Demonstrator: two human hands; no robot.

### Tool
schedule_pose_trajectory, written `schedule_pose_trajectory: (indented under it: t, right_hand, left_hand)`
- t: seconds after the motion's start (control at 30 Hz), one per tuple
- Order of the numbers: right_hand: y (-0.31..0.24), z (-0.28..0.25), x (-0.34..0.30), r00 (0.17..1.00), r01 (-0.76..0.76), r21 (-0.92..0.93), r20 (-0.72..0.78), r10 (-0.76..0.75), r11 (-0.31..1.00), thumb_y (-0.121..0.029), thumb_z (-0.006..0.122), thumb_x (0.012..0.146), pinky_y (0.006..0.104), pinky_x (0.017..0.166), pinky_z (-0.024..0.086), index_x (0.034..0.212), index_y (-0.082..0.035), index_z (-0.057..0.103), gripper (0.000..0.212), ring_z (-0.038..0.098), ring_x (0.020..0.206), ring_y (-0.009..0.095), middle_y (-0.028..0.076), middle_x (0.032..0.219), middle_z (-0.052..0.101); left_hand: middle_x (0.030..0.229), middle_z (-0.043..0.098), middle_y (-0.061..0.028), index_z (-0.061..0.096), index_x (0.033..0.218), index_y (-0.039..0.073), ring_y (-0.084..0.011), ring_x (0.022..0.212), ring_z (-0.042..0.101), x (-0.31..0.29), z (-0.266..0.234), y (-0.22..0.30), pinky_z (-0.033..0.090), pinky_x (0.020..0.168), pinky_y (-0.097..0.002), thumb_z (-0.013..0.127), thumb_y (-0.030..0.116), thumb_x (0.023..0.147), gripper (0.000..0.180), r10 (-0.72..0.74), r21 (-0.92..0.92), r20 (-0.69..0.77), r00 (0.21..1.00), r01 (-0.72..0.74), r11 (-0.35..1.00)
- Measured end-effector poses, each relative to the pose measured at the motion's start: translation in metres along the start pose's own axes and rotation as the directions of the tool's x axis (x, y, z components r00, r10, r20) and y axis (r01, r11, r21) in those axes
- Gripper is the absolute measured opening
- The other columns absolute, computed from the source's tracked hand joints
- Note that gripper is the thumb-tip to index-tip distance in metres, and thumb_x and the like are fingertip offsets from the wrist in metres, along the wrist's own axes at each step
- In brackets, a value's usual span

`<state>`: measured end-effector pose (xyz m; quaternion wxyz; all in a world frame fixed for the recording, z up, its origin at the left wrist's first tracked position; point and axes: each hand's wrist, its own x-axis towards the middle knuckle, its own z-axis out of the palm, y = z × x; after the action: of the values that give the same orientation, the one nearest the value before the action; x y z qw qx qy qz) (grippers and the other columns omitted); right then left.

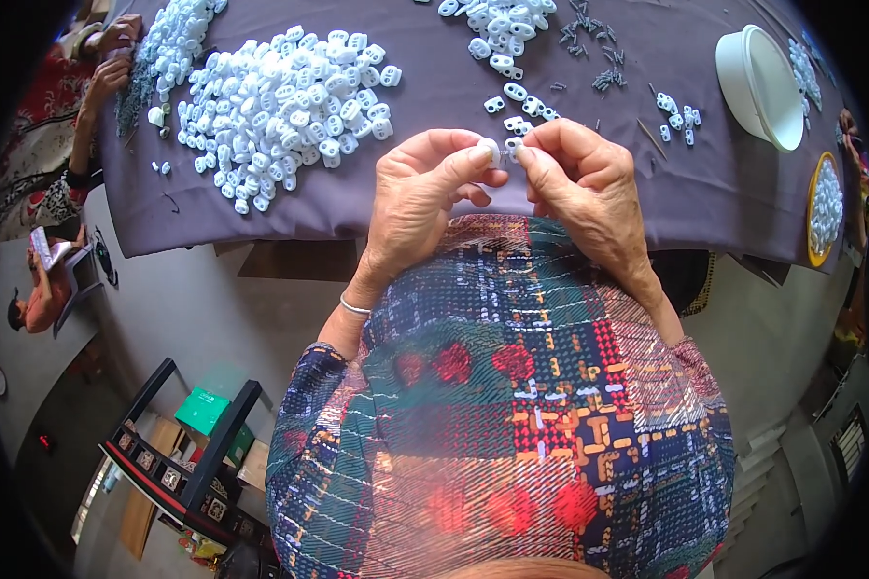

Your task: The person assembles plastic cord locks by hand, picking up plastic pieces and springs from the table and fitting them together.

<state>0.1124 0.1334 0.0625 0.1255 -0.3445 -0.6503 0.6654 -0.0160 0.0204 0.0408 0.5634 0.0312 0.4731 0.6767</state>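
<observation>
Two pinch grips in view. Landmark for all positions: large loose heap of small white plastic pieces [290,106] ("heap").

GRIP. L hand [410,198], just R of heap: thumb & index pinched closed on one small white rounded plastic piece [493,151], other fingers curled below. R hand [594,183], farther R of heap: thumb & index tips close together at a second white two-holed piece [513,144]; can't tell if it's gripped or only lies behind. Hands nearly meet at fingertips.

HANDLING (est.). Piece: v. light, stiff, prob. hard plastic; smooth, so may slip or spin under pressure. Low breakage risk; main risk = dropping it. Take hold at outer side walls, thumb vs. index, clear of holes.

SURFACE. Dark purple-grey tablecloth [705,198] runs under heap & beyond; soft, shld damp rolling. R of heap, in order: smaller heap of white pieces [502,29], scattered short dark-grey cylindrical bits [605,79], thin brown stick [652,138], white oval plastic tub [743,92], orange-rimmed round tray [811,220] w/ more white pieces. L of heap: another person's hands [116,75].

ROOM. Grey floor [203,318] shows below heap; seated person [43,285] lower L of heap; bright green box [203,410] well below heap, nr black-railed furniture [222,450].
</observation>
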Motion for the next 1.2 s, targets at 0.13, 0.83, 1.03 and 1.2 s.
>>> schedule_pose_trajectory:
  t: [0.13,0.83,1.03,1.2]
  right_hand:
    - [-0.001,0.000,-0.002,0.998,0.060,-0.069,0.017,-0.059,0.996,-0.011,0.059,0.088,0.0169,0.047,0.040,0.089,0.000,0.059,0.011,0.049,0.053,0.002,-0.002,0.064,0.055]
    - [0.007,0.006,-0.003,0.999,0.020,-0.032,0.029,-0.019,0.999,-0.011,0.060,0.087,0.0168,0.048,0.040,0.090,0.000,0.059,0.012,0.050,0.055,0.002,-0.002,0.068,0.057]
    - [0.007,0.006,-0.002,0.999,0.023,-0.004,0.022,-0.023,1.000,-0.011,0.059,0.088,0.0168,0.047,0.039,0.090,0.000,0.059,0.011,0.049,0.054,0.002,-0.002,0.067,0.056]
    - [0.011,0.006,-0.003,0.998,0.055,-0.049,0.021,-0.054,0.997,-0.011,0.057,0.089,0.0167,0.047,0.039,0.089,0.000,0.059,0.011,0.049,0.054,0.002,-0.002,0.066,0.056]
  left_hand:
    - [0.084,0.065,-0.0098,0.062,0.092,-0.001,-0.0179,0.074,0.065,-0.003,0.000,0.002,0.050,0.058,-0.0250,0.066,0.008,0.082,0.014,0.025,0.068,0.011,1.000,-0.026,0.997]
    - [0.086,0.066,-0.0107,0.061,0.093,-0.001,-0.0157,0.076,0.064,-0.004,-0.002,-0.003,0.050,0.060,-0.0244,0.065,0.007,0.083,0.013,-0.018,0.020,0.037,0.999,0.017,1.000]
    - [0.086,0.065,-0.0106,0.061,0.093,-0.001,-0.0156,0.077,0.064,-0.004,0.001,-0.002,0.050,0.059,-0.0240,0.065,0.007,0.083,0.014,-0.009,0.008,0.011,1.000,0.009,1.000]
    - [0.086,0.065,-0.0102,0.061,0.094,-0.002,-0.0153,0.076,0.064,-0.006,0.003,-0.005,0.050,0.058,-0.0231,0.065,0.008,0.083,0.015,0.011,0.032,-0.008,1.000,-0.011,0.999]
